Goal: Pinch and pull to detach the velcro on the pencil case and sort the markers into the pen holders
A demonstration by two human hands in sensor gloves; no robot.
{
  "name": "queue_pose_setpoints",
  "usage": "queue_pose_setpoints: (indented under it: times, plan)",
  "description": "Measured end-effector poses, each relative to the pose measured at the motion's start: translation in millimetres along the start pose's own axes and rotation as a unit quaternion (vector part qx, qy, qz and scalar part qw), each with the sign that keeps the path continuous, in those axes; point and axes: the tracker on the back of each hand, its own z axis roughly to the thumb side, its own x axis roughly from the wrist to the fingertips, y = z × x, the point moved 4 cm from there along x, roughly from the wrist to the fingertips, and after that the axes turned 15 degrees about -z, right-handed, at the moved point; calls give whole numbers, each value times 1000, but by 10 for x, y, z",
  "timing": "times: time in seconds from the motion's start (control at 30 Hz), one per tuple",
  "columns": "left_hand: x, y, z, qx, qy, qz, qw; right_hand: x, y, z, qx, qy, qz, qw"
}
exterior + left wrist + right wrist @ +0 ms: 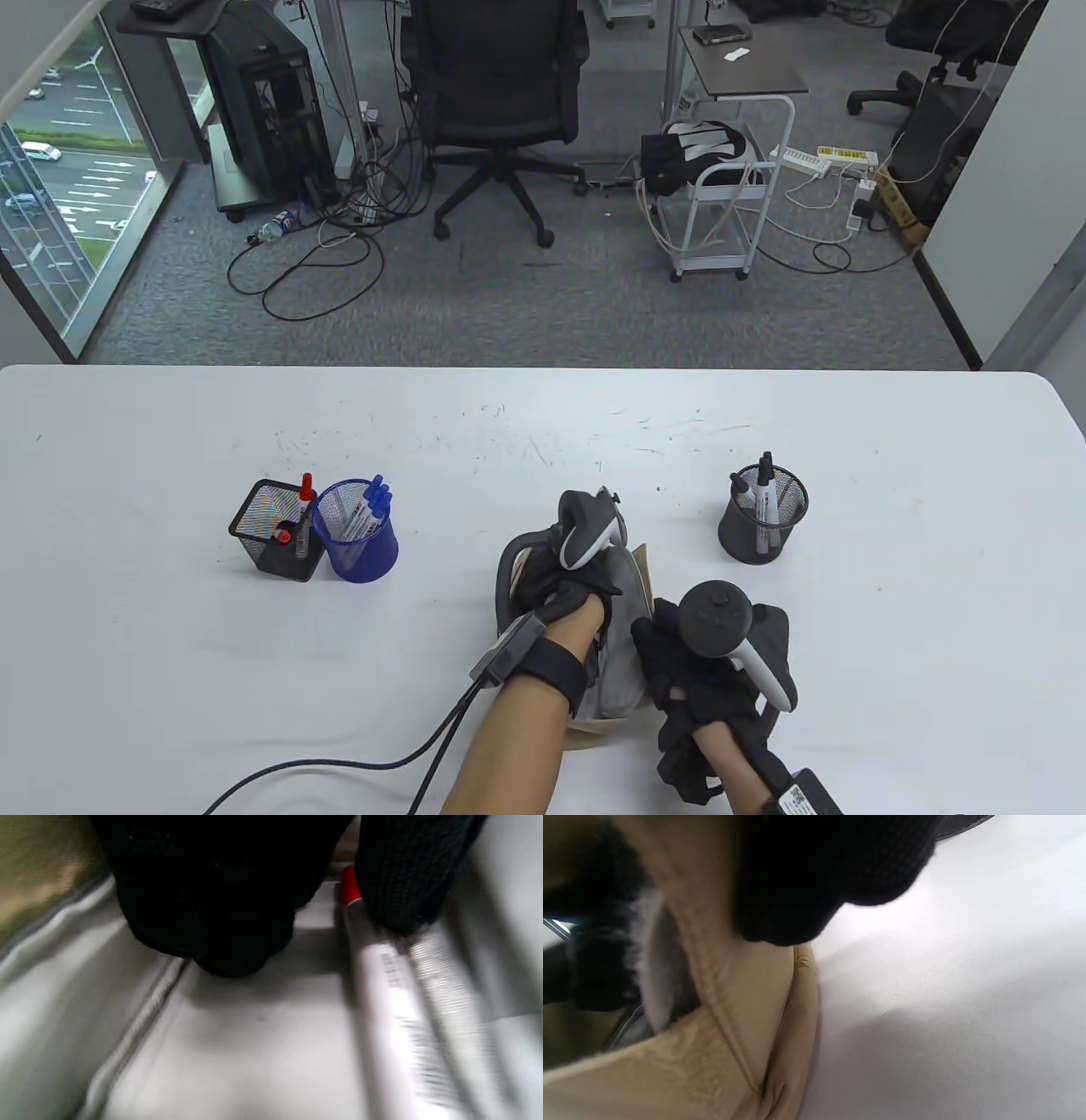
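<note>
A beige pencil case (624, 675) with grey lining lies open near the table's front edge. My left hand (585, 590) reaches into it. In the left wrist view one gloved fingertip (403, 882) touches a white marker with a red cap (390, 993) lying on the lining (254, 1048); the other fingers (212, 899) stand apart from it. My right hand (666, 654) grips the case's right edge, and its fingertip (797, 878) presses on the beige fabric (742, 1052). A black square holder (276, 543) holds red markers, a blue round holder (356, 539) blue ones, a black round holder (764, 518) black ones.
The white table (170, 679) carries glove cables (339, 768) trailing toward the front left. Beyond its far edge are a carpeted floor, an office chair (496, 102) and a small white cart (730, 195).
</note>
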Motion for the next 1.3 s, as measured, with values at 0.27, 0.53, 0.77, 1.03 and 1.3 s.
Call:
queue_pose_setpoints:
  times: [0.27,0.53,0.77,1.03,1.3]
  plan:
    - [23,-18,-71,-11,4,-9,1000,-11,-7,13,-3,-1,-4,1000]
    - [-296,177,-348,-186,-197,-63,961,-1,-19,-16,0,6,-5,1000]
    - [-828,811,-1619,-364,-267,106,886,-11,-20,-1,-4,2,-8,1000]
    - [-900,795,-3454,-410,-64,287,863,-8,-18,2,0,5,-5,1000]
    - [-395,517,-3997,-465,-22,265,844,-6,-21,4,0,6,-4,1000]
